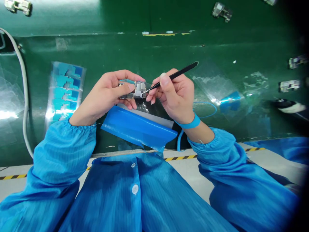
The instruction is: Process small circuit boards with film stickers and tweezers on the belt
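Between the thumb and fingers of my left hand is a small circuit board with silvery shields, raised above the bench. My right hand grips black tweezers like a pen, and their tips meet the lower right part of the board. A pale grey patch lies on the board by the tips; I cannot tell whether they pinch it. Below both hands rests a blue plastic sheet with a whitish strip along its upper edge. A blue wrist strap circles my right wrist.
On the left lies a clear sheet with blue die-cut stickers, near a grey cable. A transparent film with a blue piece is at right. More boards stand along the back and right of the green bench. A black-and-white object sits far right.
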Demonstrator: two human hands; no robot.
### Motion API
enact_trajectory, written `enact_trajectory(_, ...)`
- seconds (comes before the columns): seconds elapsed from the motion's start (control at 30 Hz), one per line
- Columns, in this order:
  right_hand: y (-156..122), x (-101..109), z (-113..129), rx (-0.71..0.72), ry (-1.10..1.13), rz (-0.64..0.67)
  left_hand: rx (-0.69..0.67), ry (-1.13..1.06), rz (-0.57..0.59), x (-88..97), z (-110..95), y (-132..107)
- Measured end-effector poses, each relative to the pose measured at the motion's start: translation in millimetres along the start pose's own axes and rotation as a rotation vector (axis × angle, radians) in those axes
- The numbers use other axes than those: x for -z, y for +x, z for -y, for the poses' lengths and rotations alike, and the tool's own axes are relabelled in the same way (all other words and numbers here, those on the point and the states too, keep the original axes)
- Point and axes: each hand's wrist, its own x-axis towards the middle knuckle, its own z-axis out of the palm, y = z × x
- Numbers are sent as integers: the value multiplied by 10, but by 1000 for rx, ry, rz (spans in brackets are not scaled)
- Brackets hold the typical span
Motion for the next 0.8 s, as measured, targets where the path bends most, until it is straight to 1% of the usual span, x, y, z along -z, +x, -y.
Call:
enact_trajectory(0.13, -8, -12, 33, 0, -6, -17, 5, -18, -10, -15, -10, -1)
enact_trajectory(0.3, -25, -39, 79, 2, 57, -39, -10, -7, -14, -13, -6, -8)
enact_trajectory(0.4, -14, -44, 64, 11, 71, -40, -13, 6, -15, -14, -4, -10)
enact_trajectory(0.63, 1, -35, 13, -44, 14, -36, -17, 1, -2, -15, -8, -11)
enact_trajectory(0.8, 0, -25, 12, -23, 33, -16, -18, -5, -10, -17, -6, -14)
